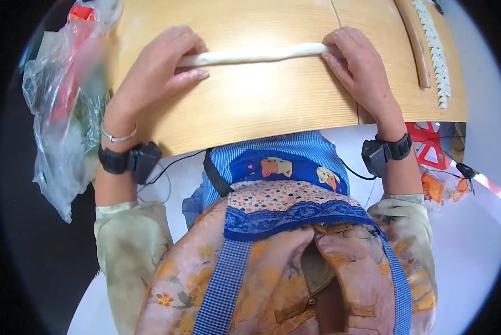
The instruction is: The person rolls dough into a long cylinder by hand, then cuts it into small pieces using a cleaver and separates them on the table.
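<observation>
On table, inside front edge: left hand, right hand pinch dough rope ends; bare wood alongside.

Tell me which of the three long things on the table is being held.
The smooth white dough rope, its ends in the left hand and right hand; the wooden rod and row of white pieces lie untouched.

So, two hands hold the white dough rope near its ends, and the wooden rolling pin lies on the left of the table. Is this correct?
Not left: the head view shows the wooden rolling pin on the right of the table. Left hand, right hand and dough rope are as you said.
</observation>
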The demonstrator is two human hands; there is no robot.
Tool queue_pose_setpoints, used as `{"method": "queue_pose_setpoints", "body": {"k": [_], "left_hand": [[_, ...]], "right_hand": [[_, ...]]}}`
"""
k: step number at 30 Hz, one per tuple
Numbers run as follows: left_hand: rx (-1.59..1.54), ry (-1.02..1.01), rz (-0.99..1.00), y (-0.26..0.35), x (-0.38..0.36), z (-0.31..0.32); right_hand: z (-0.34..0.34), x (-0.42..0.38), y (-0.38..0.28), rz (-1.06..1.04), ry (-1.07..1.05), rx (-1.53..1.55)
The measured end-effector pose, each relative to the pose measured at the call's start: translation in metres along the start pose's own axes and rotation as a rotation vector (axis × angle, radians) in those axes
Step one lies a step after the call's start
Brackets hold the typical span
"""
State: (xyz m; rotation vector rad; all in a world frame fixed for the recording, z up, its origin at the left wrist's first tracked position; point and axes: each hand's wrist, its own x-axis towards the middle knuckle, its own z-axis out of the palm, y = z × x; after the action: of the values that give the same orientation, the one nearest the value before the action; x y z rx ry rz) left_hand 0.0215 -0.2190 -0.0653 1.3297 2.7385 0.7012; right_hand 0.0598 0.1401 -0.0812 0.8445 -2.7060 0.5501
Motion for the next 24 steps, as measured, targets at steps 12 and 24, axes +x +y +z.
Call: {"method": "queue_pose_setpoints", "body": {"k": [12,24], "left_hand": [[-0.007,0.205,-0.177,0.007,0.022,0.0],[0.294,-0.031,-0.151,0.078,-0.016,0.056]], "right_hand": [[0.012,0.058,0.002,0.022,0.028,-0.077],[0.028,-0.014,-0.056,-0.176,-0.225,-0.116]]}}
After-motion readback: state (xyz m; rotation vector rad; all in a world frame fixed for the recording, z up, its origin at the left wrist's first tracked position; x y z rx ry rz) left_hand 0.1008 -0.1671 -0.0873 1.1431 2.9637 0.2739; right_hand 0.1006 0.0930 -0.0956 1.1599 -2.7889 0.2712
